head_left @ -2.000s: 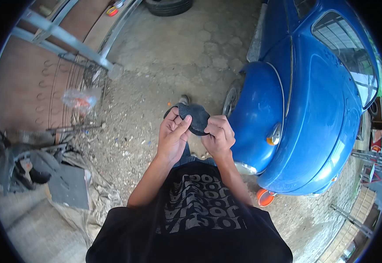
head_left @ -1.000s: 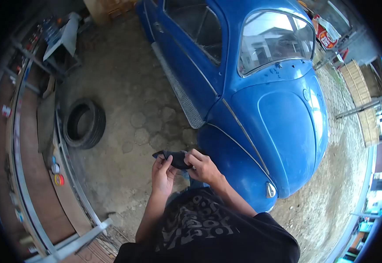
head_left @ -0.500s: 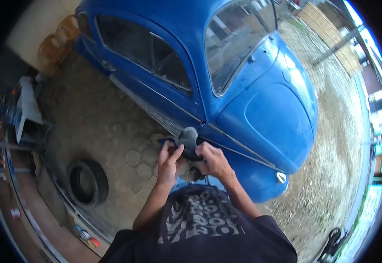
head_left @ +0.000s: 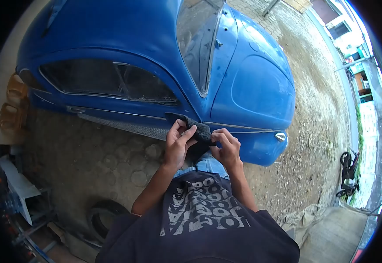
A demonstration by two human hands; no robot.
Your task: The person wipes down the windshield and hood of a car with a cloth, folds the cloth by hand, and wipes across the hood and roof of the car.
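A dark, almost black cloth (head_left: 198, 130) is bunched between my hands, in front of my chest. My left hand (head_left: 178, 143) pinches its left side, thumb on top, with one corner poking up past the fingers. At the opposite end, my right hand (head_left: 226, 148) has the cloth's edge between thumb and curled fingers. Part of the cloth hangs below, over my jeans (head_left: 211, 165). Just beyond the cloth stands a blue car (head_left: 261, 90), which it overlaps in this view near the front of the door.
A tire (head_left: 95, 219) lies on the paved ground (head_left: 83, 151) at lower left, beside a metal frame with a white panel (head_left: 19, 186). Brown plastic chairs (head_left: 13, 116) stand near the car's rear. A motorbike (head_left: 348, 173) is parked far right, beyond gravel (head_left: 316, 127).
My view has turned, so the car appears rotated and shifted left, and the tire sits lower. In my hands the cloth has turned over; its lighter grey rounded bulge no longer shows.
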